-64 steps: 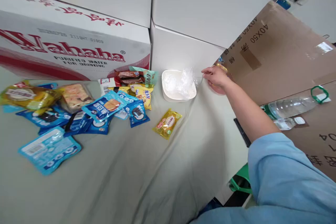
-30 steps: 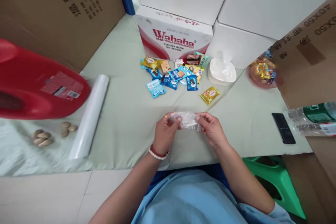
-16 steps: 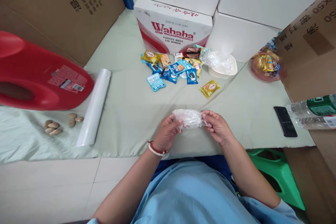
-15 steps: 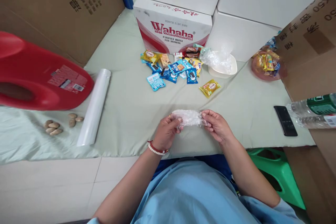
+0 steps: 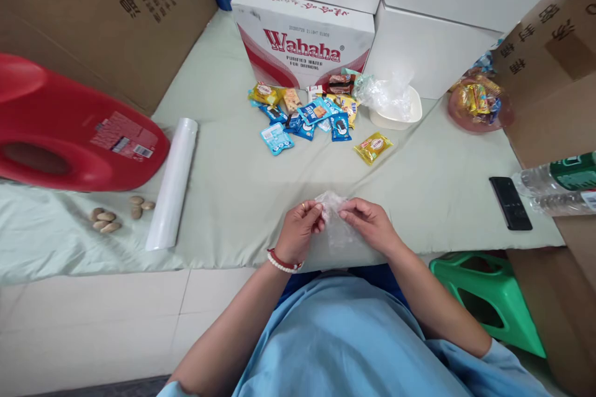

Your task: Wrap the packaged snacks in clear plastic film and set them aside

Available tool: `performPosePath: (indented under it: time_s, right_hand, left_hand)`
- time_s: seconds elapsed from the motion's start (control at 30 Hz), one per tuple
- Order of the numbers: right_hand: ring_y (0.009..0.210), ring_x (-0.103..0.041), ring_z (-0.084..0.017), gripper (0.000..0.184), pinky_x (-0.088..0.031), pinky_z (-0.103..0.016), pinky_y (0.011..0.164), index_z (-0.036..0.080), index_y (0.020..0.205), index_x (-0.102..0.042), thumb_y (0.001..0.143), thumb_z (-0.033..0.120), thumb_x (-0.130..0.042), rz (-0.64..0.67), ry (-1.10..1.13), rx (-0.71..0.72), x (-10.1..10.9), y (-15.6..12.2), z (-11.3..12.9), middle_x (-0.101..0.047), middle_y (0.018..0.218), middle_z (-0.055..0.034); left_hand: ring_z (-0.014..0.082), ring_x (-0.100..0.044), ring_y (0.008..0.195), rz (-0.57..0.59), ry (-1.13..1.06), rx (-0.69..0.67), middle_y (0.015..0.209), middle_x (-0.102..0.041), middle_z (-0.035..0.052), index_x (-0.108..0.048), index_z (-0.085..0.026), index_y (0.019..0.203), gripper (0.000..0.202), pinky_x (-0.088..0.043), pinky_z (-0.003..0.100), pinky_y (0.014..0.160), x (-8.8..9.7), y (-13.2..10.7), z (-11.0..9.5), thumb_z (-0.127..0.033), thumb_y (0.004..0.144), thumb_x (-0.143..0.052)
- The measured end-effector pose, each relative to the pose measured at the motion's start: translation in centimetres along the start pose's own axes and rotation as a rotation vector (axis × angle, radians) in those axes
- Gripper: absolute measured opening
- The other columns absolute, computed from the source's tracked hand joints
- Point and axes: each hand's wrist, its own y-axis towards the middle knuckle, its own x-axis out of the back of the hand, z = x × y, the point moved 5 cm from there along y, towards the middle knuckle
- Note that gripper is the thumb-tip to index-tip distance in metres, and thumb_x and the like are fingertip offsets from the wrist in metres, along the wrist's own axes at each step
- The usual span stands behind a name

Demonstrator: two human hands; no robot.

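Observation:
A crumpled clear plastic bag (image 5: 339,229) hangs between my two hands near the table's front edge. My left hand (image 5: 302,223) pinches its upper left side between thumb and fingers. On the other side, my right hand (image 5: 370,223) is closed on its upper right edge. The bag's lower part droops loosely between them. Beyond the hands lies a yellow snack packet (image 5: 373,147) on its own. Farther back is a pile of small wrapped snacks (image 5: 305,116), mostly blue. Beside the pile, a white bowl (image 5: 395,119) holds more crumpled clear plastic (image 5: 388,94).
At the left are a red jug (image 5: 84,130), a white plastic roll (image 5: 173,183) and several brown stones (image 5: 106,218). A Wahaha carton (image 5: 302,43) stands behind the snacks. To the right are a pink bowl of snacks (image 5: 479,115), a phone (image 5: 511,203), bottles (image 5: 559,186) and a green stool (image 5: 488,298).
The plastic was stretched sideways in a bunched strip; now it hangs down, more opened out. My right hand has moved left, closer to my left hand. The view has shifted slightly.

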Motion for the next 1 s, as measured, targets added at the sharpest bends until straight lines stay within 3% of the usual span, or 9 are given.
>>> performPosePath:
  time_s: [0.23,0.3,0.4,0.47,0.57,0.67,0.73,0.83,1.0]
  right_hand:
    - [0.048,-0.036,-0.007,0.047,-0.026,-0.021,0.041,0.021,0.080,-0.068,0.067,0.060,-0.092,-0.278,0.418,-0.357,2.0,0.0,-1.2,-0.054,0.063,0.0059]
    - [0.045,-0.034,-0.006,0.049,-0.021,-0.020,0.039,0.020,0.082,-0.069,0.064,0.059,-0.094,-0.289,0.457,-0.380,2.3,0.1,-1.4,-0.052,0.062,0.0064]
    - [0.043,-0.034,-0.004,0.048,-0.020,-0.018,0.037,0.020,0.081,-0.069,0.065,0.058,-0.094,-0.296,0.473,-0.370,2.3,0.1,-1.2,-0.051,0.062,0.0067]
    - [0.043,-0.033,-0.004,0.047,-0.020,-0.018,0.036,0.020,0.081,-0.069,0.067,0.058,-0.092,-0.298,0.482,-0.355,2.0,0.0,-1.0,-0.051,0.062,0.0068]
    - [0.042,-0.030,-0.003,0.045,-0.020,-0.017,0.036,0.020,0.083,-0.068,0.069,0.056,-0.092,-0.253,0.562,-0.350,1.0,-0.1,-0.3,-0.049,0.061,0.0077]
    - [0.043,-0.024,-0.002,0.044,-0.020,-0.016,0.036,0.021,0.083,-0.065,0.069,0.050,-0.094,-0.177,0.721,-0.360,-0.4,-0.3,0.4,-0.047,0.062,0.0090]
    - [0.044,-0.018,-0.002,0.043,-0.020,-0.015,0.037,0.021,0.083,-0.063,0.068,0.047,-0.094,-0.148,0.833,-0.361,-0.9,-0.5,0.5,-0.045,0.062,0.0099]
    - [0.045,-0.013,-0.003,0.040,-0.019,-0.015,0.037,0.021,0.084,-0.062,0.071,0.044,-0.093,-0.149,0.931,-0.357,-0.6,-0.6,0.1,-0.040,0.061,0.0109]
    - [0.044,-0.012,-0.004,0.036,-0.017,-0.017,0.037,0.022,0.084,-0.060,0.074,0.040,-0.090,-0.215,0.902,-0.311,2.4,-0.7,-1.0,-0.035,0.061,0.0110]
  left_hand:
    - [0.0074,-0.049,0.055,-0.102,0.032,-0.053,0.069,-0.059,-0.0028,-0.063,-0.017,0.078,0.048,-0.036,0.021,0.052,3.1,0.3,-0.6,-0.055,0.065,-0.089]
    - [0.0096,-0.052,0.060,-0.139,0.092,-0.104,0.075,-0.062,-0.0014,-0.064,-0.018,0.086,0.047,-0.038,0.022,0.054,3.7,0.1,-0.8,-0.053,0.067,-0.088]
    - [0.0136,-0.058,0.074,-0.313,0.227,-0.269,0.089,-0.065,0.0012,-0.064,-0.020,0.098,0.045,-0.044,0.024,0.061,4.2,-0.8,-1.4,-0.048,0.070,-0.086]
    - [0.0151,-0.059,0.079,-0.388,0.316,-0.377,0.091,-0.065,0.0015,-0.063,-0.021,0.095,0.037,-0.047,0.025,0.068,3.7,-1.8,-1.8,-0.047,0.077,-0.083]
    - [0.0170,-0.061,0.079,-0.196,0.367,-0.352,0.084,-0.064,0.0018,-0.065,-0.022,0.088,0.035,-0.049,0.027,0.069,1.0,-2.4,-1.2,-0.053,0.083,-0.079]
    - [0.0204,-0.065,0.087,0.077,0.323,-0.217,0.094,-0.069,0.0054,-0.068,-0.020,0.094,0.046,-0.051,0.029,0.072,-2.3,-2.4,0.3,-0.059,0.075,-0.085]
    - [0.0209,-0.065,0.090,0.162,0.279,-0.190,0.096,-0.069,0.0058,-0.067,-0.020,0.094,0.051,-0.052,0.031,0.075,-3.6,-2.2,1.0,-0.060,0.072,-0.089]
    - [0.0159,-0.059,0.077,0.154,0.204,-0.217,0.082,-0.065,0.0014,-0.066,-0.019,0.085,0.049,-0.049,0.029,0.074,-3.7,-1.7,1.1,-0.062,0.075,-0.087]
    - [0.0118,-0.051,0.065,0.044,0.153,-0.234,0.069,-0.060,-0.0028,-0.063,-0.020,0.077,0.054,-0.043,0.026,0.067,-1.3,-1.2,0.2,-0.066,0.071,-0.089]
